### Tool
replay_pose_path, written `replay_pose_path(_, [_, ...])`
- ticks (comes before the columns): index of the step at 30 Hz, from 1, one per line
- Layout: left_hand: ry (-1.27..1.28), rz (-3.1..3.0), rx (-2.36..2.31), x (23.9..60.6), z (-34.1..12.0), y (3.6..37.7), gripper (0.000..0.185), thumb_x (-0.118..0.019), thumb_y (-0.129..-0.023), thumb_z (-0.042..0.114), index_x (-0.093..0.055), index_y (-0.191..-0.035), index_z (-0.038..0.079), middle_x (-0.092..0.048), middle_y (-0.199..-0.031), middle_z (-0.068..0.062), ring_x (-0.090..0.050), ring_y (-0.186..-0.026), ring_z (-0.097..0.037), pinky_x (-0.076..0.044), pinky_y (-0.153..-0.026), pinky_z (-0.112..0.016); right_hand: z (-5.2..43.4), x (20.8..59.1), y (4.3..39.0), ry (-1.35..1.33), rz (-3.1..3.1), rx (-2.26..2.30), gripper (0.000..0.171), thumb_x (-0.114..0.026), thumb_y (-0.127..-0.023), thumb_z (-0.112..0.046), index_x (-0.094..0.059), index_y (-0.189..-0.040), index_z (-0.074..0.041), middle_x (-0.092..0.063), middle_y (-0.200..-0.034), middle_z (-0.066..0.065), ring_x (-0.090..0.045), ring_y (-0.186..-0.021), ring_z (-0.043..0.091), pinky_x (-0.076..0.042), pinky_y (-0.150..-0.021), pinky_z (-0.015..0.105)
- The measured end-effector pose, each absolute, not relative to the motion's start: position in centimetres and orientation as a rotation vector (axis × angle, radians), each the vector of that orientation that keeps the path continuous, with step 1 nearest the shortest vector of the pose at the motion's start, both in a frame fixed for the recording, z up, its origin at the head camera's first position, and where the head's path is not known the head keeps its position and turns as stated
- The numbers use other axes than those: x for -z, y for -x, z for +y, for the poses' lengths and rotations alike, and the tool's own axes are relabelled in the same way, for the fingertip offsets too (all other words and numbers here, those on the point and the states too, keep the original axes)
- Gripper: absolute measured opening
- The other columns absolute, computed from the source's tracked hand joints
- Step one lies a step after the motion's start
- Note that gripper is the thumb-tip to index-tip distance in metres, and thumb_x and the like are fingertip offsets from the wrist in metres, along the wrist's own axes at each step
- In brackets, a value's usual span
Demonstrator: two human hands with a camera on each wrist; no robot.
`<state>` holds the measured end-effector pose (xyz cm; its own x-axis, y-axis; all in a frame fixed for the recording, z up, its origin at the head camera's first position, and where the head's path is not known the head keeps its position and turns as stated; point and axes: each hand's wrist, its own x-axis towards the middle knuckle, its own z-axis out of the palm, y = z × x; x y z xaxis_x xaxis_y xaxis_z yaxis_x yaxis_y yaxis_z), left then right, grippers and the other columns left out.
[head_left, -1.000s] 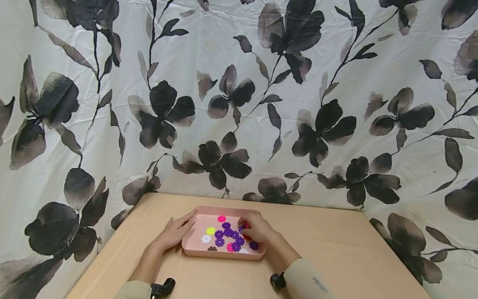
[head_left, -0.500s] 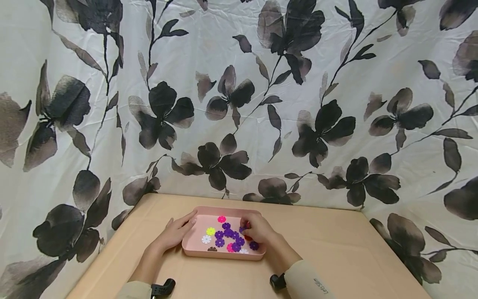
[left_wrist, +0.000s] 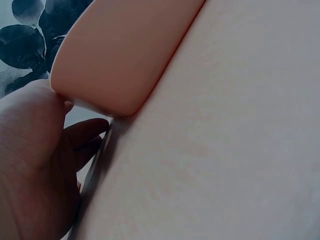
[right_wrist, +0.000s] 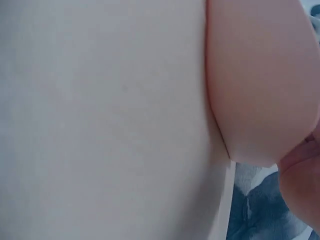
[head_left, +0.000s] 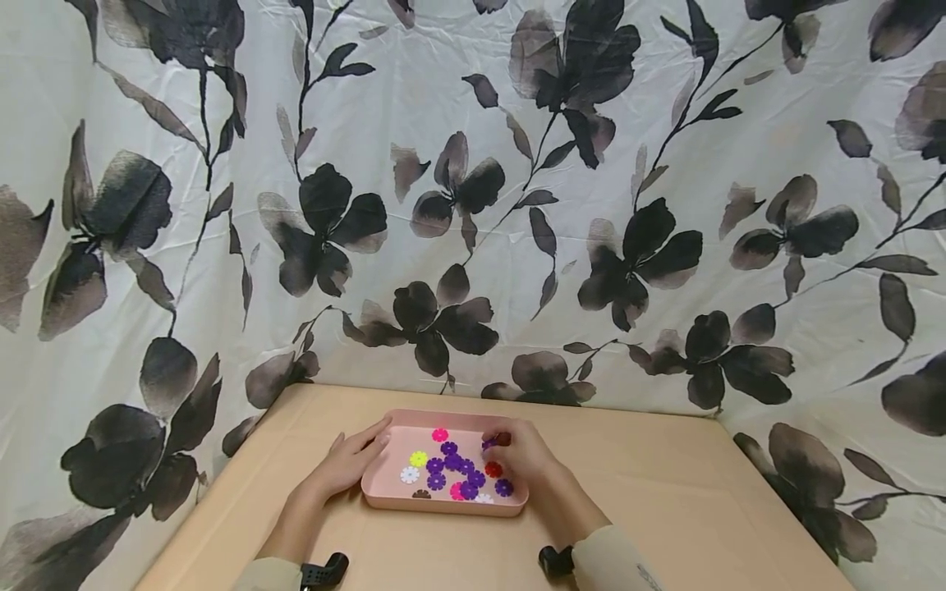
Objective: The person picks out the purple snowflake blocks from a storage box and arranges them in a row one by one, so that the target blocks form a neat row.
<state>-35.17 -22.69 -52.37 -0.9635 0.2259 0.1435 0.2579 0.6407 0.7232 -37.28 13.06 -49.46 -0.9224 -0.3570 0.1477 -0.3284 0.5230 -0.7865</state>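
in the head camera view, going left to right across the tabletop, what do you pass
left hand resting on the tray's left edge → pink tray → white flower disc → yellow flower disc → pink flower disc → red flower disc → right hand at the tray's right side, pinching a purple piece.

Even soft light, head view sharp; wrist views blurred (too close), faint shadows.

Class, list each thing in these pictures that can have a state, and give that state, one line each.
Tray: flat on the table, holding loose flower pieces.
Flower pieces: lying loose in the tray, mixed colours, mostly purple.
Left hand: fingers straight, resting against the tray's left rim.
Right hand: over the tray's right side, fingertips pinching a purple piece.
Table: bearing the tray.
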Motion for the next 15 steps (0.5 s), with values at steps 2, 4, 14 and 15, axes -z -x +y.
replay_pose_path(2, [0.417, -2.814, 1.253, 52.3, -22.9, 35.1, 0.056, -0.042, -0.112, 0.043, -0.036, -0.163, 0.019, -0.036, -0.167, -0.009, -0.032, -0.156, -0.040, 0.011, -0.123, -0.073, 13.2, 49.2, 36.6, 0.560, 2.685, 1.470, 0.024, -0.078, -0.092, -0.009, -0.079, -0.116, -0.010, -0.072, -0.102, 0.002, -0.063, -0.093, 0.022, -0.060, -0.082, 0.030])
replay_pose_path(4, [0.429, -2.817, 1.253, 52.2, -23.1, 35.0, 0.056, -0.042, -0.112, 0.042, -0.037, -0.163, 0.019, -0.036, -0.167, -0.008, -0.032, -0.156, -0.039, 0.011, -0.123, -0.073, 13.5, 49.0, 36.1, 0.521, 2.670, 1.544, 0.025, -0.078, -0.093, -0.008, -0.079, -0.117, -0.013, -0.073, -0.105, 0.002, -0.065, -0.096, 0.022, -0.060, -0.088, 0.031])
replay_pose_path(14, [0.471, -2.834, 1.272, 51.7, -24.1, 34.7, 0.056, -0.042, -0.112, 0.042, -0.037, -0.163, 0.020, -0.035, -0.168, -0.007, -0.033, -0.156, -0.039, 0.011, -0.124, -0.072, 15.2, 47.9, 34.5, 0.475, 2.753, 1.753, 0.023, -0.076, -0.093, -0.001, -0.081, -0.112, -0.011, -0.077, -0.111, 0.004, -0.072, -0.098, 0.018, -0.060, -0.087, 0.019])
replay_pose_path(15, [0.475, -2.836, 1.276, 51.7, -24.2, 34.6, 0.056, -0.042, -0.113, 0.042, -0.037, -0.163, 0.019, -0.035, -0.168, -0.007, -0.032, -0.156, -0.039, 0.011, -0.124, -0.072, 15.2, 47.7, 34.3, 0.466, 2.761, 1.763, 0.022, -0.075, -0.093, -0.001, -0.081, -0.112, -0.010, -0.077, -0.111, 0.004, -0.072, -0.099, 0.018, -0.060, -0.087, 0.019])
